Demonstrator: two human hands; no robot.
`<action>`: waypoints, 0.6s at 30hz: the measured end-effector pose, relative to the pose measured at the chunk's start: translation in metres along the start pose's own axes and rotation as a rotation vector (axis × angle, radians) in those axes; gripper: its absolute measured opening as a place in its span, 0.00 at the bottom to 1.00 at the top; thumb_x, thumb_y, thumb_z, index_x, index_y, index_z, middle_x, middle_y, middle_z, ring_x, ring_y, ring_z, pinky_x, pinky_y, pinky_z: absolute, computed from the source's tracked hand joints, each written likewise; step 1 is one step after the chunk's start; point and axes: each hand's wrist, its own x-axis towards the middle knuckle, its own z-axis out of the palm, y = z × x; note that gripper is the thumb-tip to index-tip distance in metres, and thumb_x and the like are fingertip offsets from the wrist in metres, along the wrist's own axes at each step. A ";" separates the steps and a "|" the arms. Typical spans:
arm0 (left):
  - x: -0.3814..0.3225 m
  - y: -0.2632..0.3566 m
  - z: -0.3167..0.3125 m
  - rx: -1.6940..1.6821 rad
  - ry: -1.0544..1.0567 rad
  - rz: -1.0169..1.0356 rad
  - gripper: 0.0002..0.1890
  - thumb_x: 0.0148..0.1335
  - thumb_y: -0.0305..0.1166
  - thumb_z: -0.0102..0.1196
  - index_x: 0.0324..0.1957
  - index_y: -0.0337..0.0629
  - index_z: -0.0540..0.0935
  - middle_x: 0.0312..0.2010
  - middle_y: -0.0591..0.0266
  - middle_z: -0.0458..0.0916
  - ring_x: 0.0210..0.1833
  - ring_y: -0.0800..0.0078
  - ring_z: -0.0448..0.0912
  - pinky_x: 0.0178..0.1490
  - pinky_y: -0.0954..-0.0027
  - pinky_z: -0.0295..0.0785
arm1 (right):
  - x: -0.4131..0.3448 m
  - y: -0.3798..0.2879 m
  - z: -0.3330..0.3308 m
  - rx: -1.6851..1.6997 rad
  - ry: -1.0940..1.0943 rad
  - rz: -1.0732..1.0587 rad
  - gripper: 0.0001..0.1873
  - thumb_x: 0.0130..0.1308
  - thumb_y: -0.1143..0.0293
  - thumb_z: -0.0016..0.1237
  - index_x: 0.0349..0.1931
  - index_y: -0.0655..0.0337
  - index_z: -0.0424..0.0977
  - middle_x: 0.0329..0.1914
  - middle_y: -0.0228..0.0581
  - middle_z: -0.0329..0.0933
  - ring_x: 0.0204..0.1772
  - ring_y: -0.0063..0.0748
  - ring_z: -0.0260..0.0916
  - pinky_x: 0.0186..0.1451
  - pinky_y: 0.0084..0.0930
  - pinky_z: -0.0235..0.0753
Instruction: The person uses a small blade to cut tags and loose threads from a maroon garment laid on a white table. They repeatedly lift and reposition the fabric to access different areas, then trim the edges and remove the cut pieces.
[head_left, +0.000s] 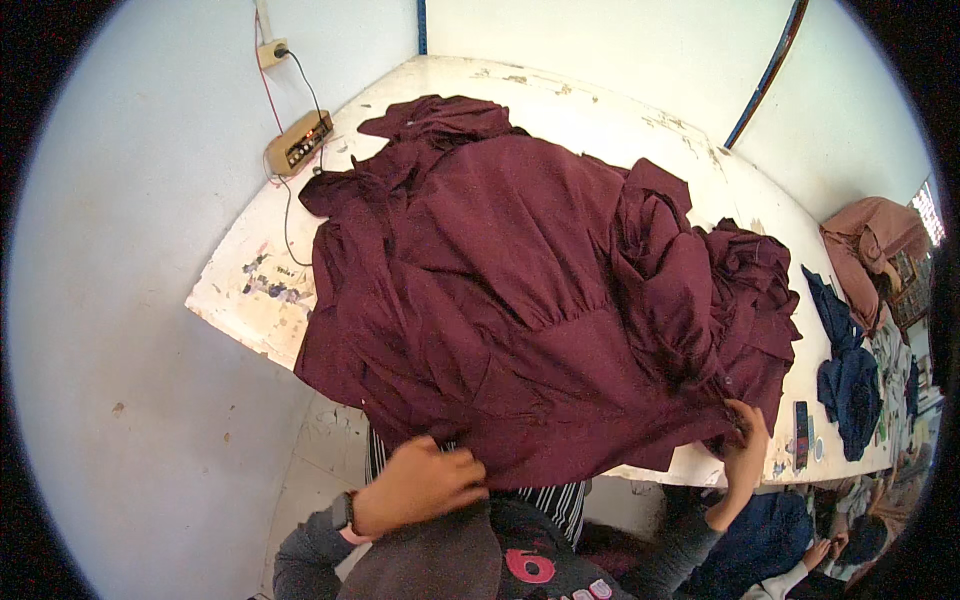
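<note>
A maroon garment (517, 202) with a gathered seam lies crumpled over the white table, its near edge hanging past the table's front. At the right end of that edge, my right hand (746, 439) pinches the cloth between thumb and fingers. My left hand (427, 480), slightly blurred, is at the near left edge of the garment with its fingers curled. Whether cloth is between those fingers cannot be made out. A smartwatch (343, 512) is on my left wrist. More bunched maroon cloth (750, 277) lies to the right, against the garment.
The table (247, 300) meets walls at the left and back. A power strip (300, 142) with cords sits by the left wall. Dark blue cloth (851, 390), a dark flat object (801, 435) and brownish-pink cloth (862, 255) are at right. Another person's hands (825, 551) show lower right.
</note>
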 end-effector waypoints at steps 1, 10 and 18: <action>-0.006 0.003 0.010 -0.155 -0.108 -0.014 0.14 0.65 0.50 0.62 0.43 0.54 0.84 0.32 0.68 0.83 0.33 0.62 0.83 0.36 0.58 0.74 | -0.004 0.001 0.008 -0.037 0.021 0.018 0.26 0.50 0.79 0.63 0.54 0.60 0.80 0.47 0.48 0.78 0.55 0.53 0.77 0.59 0.37 0.75; 0.014 -0.020 -0.030 -0.101 0.379 -0.404 0.10 0.62 0.39 0.67 0.40 0.46 0.84 0.35 0.61 0.85 0.34 0.58 0.84 0.36 0.60 0.75 | 0.020 -0.080 0.021 -0.542 0.551 0.181 0.38 0.53 0.88 0.53 0.65 0.44 0.77 0.47 0.39 0.71 0.49 0.41 0.82 0.44 0.42 0.78; 0.034 -0.067 -0.038 0.169 0.349 -0.316 0.09 0.62 0.34 0.66 0.42 0.45 0.83 0.49 0.57 0.79 0.61 0.56 0.75 0.57 0.55 0.71 | 0.011 -0.152 0.079 0.200 0.168 -0.303 0.09 0.56 0.82 0.57 0.36 0.62 0.83 0.33 0.39 0.84 0.37 0.34 0.80 0.44 0.29 0.76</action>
